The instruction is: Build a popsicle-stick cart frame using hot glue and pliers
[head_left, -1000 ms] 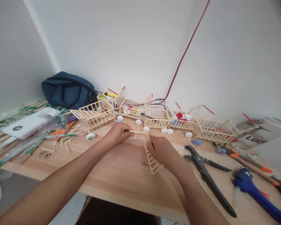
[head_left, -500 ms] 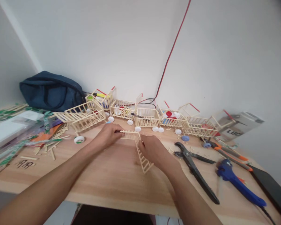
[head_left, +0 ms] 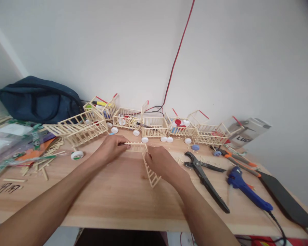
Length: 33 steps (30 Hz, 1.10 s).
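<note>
My left hand (head_left: 110, 147) pinches one end of a small ladder-like stick panel (head_left: 135, 147) standing on the wooden table (head_left: 123, 198). My right hand (head_left: 162, 163) grips a second stick panel (head_left: 151, 173) that meets the first at a corner. Both hands are closed on the pale wooden pieces. Behind them runs a row of several finished stick carts (head_left: 154, 125) with bottle-cap wheels and red handles.
A dark blue bag (head_left: 38, 99) lies at the back left. Loose sticks and plastic packets (head_left: 28, 150) are on the left. Black pliers (head_left: 204, 177), a blue glue gun (head_left: 247, 190), orange-handled cutters (head_left: 237, 160) and a dark flat object (head_left: 284, 200) lie on the right. A red cable (head_left: 177, 58) runs down the wall.
The view has swung to the right, so everything sits further left in the frame. My hands keep the same hold on the two stick panels.
</note>
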{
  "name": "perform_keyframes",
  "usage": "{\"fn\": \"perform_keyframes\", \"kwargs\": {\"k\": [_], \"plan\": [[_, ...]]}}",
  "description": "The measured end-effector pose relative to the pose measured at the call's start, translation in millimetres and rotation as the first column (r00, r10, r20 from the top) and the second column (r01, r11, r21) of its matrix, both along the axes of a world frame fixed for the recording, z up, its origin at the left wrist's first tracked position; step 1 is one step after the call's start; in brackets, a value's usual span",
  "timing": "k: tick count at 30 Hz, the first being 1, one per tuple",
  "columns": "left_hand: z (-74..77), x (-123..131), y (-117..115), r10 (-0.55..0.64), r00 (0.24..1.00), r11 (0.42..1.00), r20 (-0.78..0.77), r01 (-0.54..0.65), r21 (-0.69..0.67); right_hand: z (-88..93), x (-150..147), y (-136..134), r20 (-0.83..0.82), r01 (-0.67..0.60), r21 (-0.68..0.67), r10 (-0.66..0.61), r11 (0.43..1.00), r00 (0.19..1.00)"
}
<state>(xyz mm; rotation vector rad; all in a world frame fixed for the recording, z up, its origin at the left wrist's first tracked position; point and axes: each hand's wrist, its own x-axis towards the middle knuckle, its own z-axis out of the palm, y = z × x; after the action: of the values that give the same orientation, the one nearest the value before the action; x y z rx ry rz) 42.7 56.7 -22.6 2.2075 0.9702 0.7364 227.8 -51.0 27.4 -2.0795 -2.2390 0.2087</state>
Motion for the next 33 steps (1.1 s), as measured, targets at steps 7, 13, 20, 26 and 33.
{"fn": "perform_keyframes", "kwargs": {"k": [7,13,20,26,33], "plan": [[-2.0,-1.2,1.9,0.013,0.997,0.999,-0.075,-0.01,0.036,0.9,0.1,-1.7,0.11,-0.122,0.023,0.119,0.992,0.987],[1.7,-0.7,0.8,-0.004,0.996,0.999,-0.09,0.008,0.038,0.1,1.2,-2.0,0.104,-0.11,0.036,0.105,0.993,0.989],[1.6,-0.6,1.2,0.012,0.997,1.0,-0.079,-0.01,0.027,5.8,-0.8,-2.9,0.03,-0.023,-0.006,0.023,1.0,0.999],[4.5,-1.1,-0.1,-0.012,0.996,1.0,-0.083,0.012,-0.004,6.3,-0.1,-3.5,0.034,-0.027,-0.007,0.028,1.0,0.999],[-1.4,-0.7,1.8,0.008,0.999,1.0,-0.05,-0.008,0.012,2.8,0.7,-2.2,0.055,-0.071,0.013,0.07,0.997,0.996]]}}
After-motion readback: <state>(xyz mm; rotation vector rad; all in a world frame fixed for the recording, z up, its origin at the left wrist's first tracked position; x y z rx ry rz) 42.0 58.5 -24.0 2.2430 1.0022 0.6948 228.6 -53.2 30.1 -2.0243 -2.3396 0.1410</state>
